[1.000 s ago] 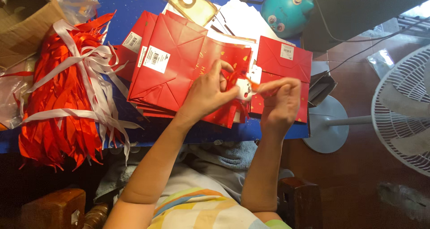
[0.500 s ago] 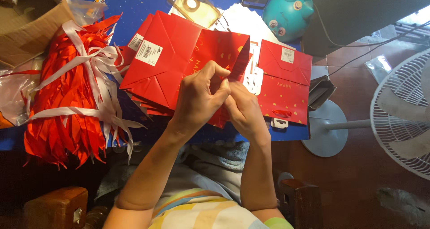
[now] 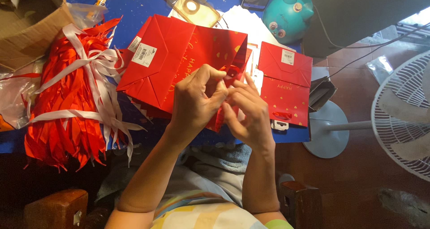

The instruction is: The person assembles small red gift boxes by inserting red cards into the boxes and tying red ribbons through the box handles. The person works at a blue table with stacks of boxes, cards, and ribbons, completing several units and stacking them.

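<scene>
Both hands' grip on red gift bag [image 3: 179, 63], blue table [image 3: 139, 5], white fan [image 3: 403, 112]

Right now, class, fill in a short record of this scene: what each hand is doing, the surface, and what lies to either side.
left hand: grips the folded red paper gift bag at its edge
right hand: fingers pinch the same bag's edge, touching the left hand
surface: blue tabletop
left side: bundle of red and white ribbons; brown cardboard box
right side: second flat red paper bag; white pedestal fan
</scene>
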Tool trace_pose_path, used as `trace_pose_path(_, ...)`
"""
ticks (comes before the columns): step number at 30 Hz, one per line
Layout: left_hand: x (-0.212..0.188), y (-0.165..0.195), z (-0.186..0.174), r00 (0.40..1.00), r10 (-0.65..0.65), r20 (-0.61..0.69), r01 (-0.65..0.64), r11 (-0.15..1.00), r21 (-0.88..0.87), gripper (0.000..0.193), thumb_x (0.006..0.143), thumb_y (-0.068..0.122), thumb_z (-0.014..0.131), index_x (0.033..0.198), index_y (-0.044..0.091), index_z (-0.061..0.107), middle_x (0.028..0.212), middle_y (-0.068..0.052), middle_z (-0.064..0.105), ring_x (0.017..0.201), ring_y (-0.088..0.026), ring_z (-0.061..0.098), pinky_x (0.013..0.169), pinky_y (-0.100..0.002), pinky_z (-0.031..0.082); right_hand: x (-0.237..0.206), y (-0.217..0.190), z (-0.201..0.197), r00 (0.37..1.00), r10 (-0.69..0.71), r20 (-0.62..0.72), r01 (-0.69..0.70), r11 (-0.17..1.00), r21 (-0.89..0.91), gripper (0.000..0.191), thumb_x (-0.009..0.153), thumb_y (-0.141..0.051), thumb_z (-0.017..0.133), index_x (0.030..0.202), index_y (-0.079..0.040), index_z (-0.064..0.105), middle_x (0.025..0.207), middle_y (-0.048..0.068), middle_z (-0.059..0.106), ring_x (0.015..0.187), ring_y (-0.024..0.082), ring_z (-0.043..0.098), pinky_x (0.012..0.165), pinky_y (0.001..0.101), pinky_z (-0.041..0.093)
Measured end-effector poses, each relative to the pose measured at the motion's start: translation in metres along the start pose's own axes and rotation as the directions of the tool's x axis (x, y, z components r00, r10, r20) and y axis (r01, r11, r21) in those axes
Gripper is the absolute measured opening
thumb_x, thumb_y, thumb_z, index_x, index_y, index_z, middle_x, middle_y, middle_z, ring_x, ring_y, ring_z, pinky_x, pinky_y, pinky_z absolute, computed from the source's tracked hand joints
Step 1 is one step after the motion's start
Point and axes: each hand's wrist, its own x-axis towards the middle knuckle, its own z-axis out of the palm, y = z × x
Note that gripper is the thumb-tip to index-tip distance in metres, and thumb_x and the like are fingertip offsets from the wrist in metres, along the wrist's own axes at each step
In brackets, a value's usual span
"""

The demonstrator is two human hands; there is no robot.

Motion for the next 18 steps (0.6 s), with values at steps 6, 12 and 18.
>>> trace_pose_path(6,-0.001,0.005,0.0,0.997,-0.077,-0.011,0.078,0.997,0.026,0.01,0.095,0.002,0.071,0.103,0.001,0.065,0.08,-0.009,0.069,0.07,-0.015,0.072,0.063,-0.029,0.057,-0.012,-0.01,-0.003,0.961,0.211,-0.18,-0.178,0.967,0.185,0.034,0.101,-0.001,0.06,0.134,-0.003,0.059,0.146,0.017,0.06,0.136,0.03,0.064,0.12,0.0443,0.05)
trace_pose_path(12,-0.004,0.007,0.001,0.999,0.048,-0.018,-0.047,0.996,0.082,0.016,0.093,0.002,0.073,0.105,0.001,0.064,0.081,-0.009,0.065,0.072,-0.017,0.068,0.063,-0.031,0.055,-0.016,-0.011,0.005,0.97,0.243,0.03,-0.244,0.949,0.198,0.053,0.101,-0.006,0.048,0.153,0.005,0.039,0.154,0.027,0.049,0.145,0.041,0.05,0.119,0.0488,0.039)
trace_pose_path(18,-0.005,0.006,-0.001,0.997,0.078,-0.024,-0.074,0.989,0.128,0.016,0.093,0.001,0.074,0.106,0.002,0.064,0.082,-0.009,0.065,0.073,-0.019,0.068,0.064,-0.032,0.053,-0.016,-0.006,0.009,0.966,0.2,0.161,-0.192,0.979,-0.064,0.031,0.102,-0.008,0.058,0.132,-0.001,0.062,0.134,0.018,0.066,0.138,0.035,0.057,0.126,0.0478,0.037)
